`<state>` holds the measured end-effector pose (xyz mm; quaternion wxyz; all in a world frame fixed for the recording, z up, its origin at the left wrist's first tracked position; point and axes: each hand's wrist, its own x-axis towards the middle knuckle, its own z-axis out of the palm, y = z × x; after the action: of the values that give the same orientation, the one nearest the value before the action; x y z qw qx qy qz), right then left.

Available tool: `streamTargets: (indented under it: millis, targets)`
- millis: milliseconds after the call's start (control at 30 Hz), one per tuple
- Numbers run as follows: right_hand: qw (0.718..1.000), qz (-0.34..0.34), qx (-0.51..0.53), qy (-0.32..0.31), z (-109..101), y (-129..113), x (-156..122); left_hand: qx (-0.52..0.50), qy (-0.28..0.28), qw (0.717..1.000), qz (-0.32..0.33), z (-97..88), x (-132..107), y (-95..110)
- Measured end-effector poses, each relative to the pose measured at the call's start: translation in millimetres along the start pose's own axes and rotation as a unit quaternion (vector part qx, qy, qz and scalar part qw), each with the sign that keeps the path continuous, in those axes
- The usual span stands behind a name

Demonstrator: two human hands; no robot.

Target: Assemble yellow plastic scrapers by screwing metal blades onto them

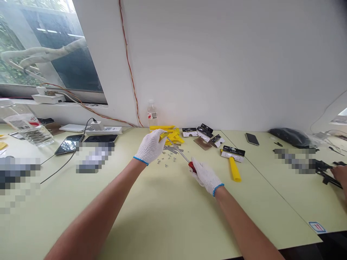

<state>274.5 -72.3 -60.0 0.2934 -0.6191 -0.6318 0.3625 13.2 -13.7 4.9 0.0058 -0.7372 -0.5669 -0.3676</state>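
Both my hands wear white knit gloves. My left hand (150, 146) is closed around a yellow plastic part (163, 135) held just above the table. My right hand (205, 176) grips the red handle of a screwdriver (181, 154), whose metal shaft slants up and left so its tip meets the yellow part. Under the shaft, several small silver screws (167, 159) and grey metal plates (170, 148) lie on the pale green table (162, 216). A pile of more yellow parts (173, 134) sits just behind my left hand.
A yellow-handled tool (233, 167), small black-and-white boxes (202, 133) and a plastic bottle (152, 113) stand behind. Phones (67, 144), a power strip (104, 130) and cables lie at left, another phone (252, 138) at right. Another person's hand (340, 175) touches black parts at far right.
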Motion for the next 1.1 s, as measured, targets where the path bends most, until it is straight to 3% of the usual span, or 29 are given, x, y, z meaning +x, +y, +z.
streamTargets:
  millis: [133, 300, 500, 633, 900, 1033, 1100]
  targets:
    - [0.997, -0.061, -0.046, 0.027, 4.6, -4.6, 1.5, 0.010, -0.056, 0.997, -0.054, -1.8, 1.3, -7.7]
    - [0.966, -0.167, -0.174, 0.091, 10.8, 7.2, 8.0, -0.002, -0.048, 0.996, -0.073, 1.9, 1.5, -15.6]
    - [0.919, -0.152, -0.313, 0.187, 23.6, 21.9, 8.1, -0.013, -0.034, 0.997, -0.075, 14.3, -1.5, -14.2]
    - [0.895, -0.151, -0.391, 0.152, 21.2, 28.7, 9.0, 0.004, -0.025, 0.998, -0.057, 19.6, -4.6, -10.6]
    - [0.902, -0.178, -0.386, 0.080, 12.5, 47.9, 19.8, 0.033, -0.021, 0.999, -0.013, 20.5, -7.4, -6.3]
    - [0.908, -0.191, -0.362, 0.093, 12.2, 50.6, 24.3, 0.049, -0.057, 0.997, 0.010, 17.0, -6.6, -9.7]
    - [0.929, -0.180, -0.289, 0.143, 13.7, 50.6, 27.5, 0.046, -0.073, 0.996, -0.022, 14.8, -5.5, -11.6]
